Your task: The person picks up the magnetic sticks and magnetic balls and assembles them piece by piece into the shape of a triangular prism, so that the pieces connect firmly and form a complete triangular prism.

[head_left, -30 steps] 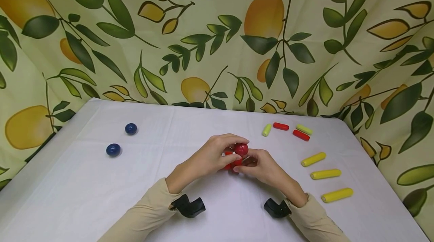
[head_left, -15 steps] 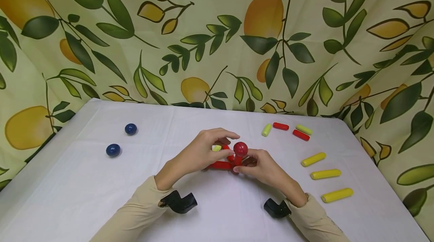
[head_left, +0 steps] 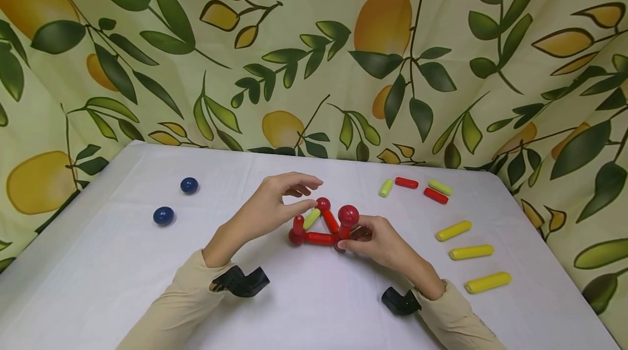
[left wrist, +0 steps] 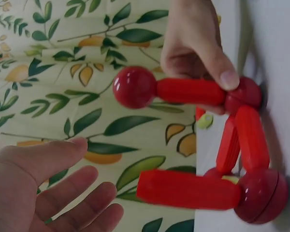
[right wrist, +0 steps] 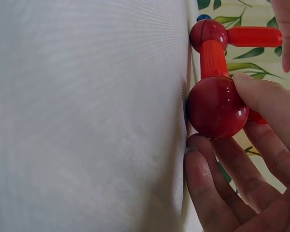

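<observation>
"Triangle (head_left: 320,238) on the desk (head_left: 304,301) done?"

"Looks joined. Right grip (head_left: 380,238) pinches its right corner ball (right wrist: 215,107); left grip (head_left: 270,203) is loose beside it, holding nothing."

"What's left?"

"Maybe more on top: its right stick (left wrist: 191,91) wears a top ball (head_left: 348,215), its left stick (head_left: 298,223) doesn't."

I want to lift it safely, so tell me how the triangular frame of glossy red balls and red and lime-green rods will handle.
The frame may pivot at its joints, where rods meet round balls. The red upright rod at the right hand could tip, carrying a glossy red ball on top.
</observation>
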`<state>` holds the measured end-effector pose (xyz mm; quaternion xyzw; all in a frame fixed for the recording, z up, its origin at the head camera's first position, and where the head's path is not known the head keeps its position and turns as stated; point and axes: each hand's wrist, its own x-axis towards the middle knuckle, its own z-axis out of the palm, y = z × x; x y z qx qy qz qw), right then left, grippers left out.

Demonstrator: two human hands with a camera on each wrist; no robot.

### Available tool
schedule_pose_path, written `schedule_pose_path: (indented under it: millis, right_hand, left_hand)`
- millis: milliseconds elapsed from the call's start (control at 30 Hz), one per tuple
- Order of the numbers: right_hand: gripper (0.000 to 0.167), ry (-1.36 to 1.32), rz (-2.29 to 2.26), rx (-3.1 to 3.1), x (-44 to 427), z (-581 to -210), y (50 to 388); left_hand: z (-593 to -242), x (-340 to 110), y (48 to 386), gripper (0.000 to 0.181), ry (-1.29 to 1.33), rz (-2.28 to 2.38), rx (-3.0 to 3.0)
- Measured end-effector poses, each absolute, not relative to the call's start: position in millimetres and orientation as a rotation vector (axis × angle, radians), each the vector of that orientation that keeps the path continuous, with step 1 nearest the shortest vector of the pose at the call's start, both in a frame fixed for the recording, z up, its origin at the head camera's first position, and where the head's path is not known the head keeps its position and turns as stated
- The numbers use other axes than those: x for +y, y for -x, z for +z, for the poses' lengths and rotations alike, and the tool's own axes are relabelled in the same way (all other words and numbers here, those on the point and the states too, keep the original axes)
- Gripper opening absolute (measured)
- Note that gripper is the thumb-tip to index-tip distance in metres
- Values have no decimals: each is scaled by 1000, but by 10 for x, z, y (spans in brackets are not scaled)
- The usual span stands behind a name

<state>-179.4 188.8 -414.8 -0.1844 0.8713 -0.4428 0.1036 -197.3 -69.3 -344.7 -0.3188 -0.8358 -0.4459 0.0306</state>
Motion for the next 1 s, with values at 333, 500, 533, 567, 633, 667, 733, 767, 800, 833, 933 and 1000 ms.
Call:
schedule_pose_path:
  millis: [333,500,533,567,633,667,733,767,800,833,933,1000]
  right_hand:
    - [30,519,-1305,2563,1888,-4149,1790]
    - [30,533,-1299,2566,1890,-4142,1795]
    - [29,536,-1298,2568,1890,-4141,1795]
    - [29,538,-1297,2570,1889,-4140,1795]
    - [29,539,-1297,2571,1888,-4142,1794]
    - [29,540,-1298,2572,1888,-4143,1794]
    - [28,539,-1298,2572,1888,-4146,1793]
    - [28,539,-1298,2573,1888,-4148,1793]
    - [28,538,-1296,2575,1889,-4149,1794]
    - [28,537,-1293,2577,1890,-4151,1795]
    - [28,527,-1292,2579,1888,-4155,1793]
    - [28,522,-1291,2578,1887,-4158,1792]
  left_hand:
    - [-3391,-872,2037,32,883,-1334,-2542]
    - [-3350,-953,2055,35,850,-1334,-2542]
    - [-3342,-969,2061,35,843,-1329,-2543]
    - [-3335,-987,2068,36,835,-1323,-2545]
    - [-3322,-1024,2083,37,816,-1308,-2551]
    - [-3316,-1045,2093,38,806,-1299,-2555]
    - [-3314,-1088,2115,39,789,-1280,-2563]
    - [-3315,-1110,2128,39,783,-1270,-2567]
    - [-3316,-1134,2140,39,773,-1263,-2573]
    - [-3318,-1159,2155,39,765,-1258,-2578]
    - [-3325,-1239,2193,40,729,-1266,-2593]
    - [-3325,-1294,2215,40,695,-1271,-2606]
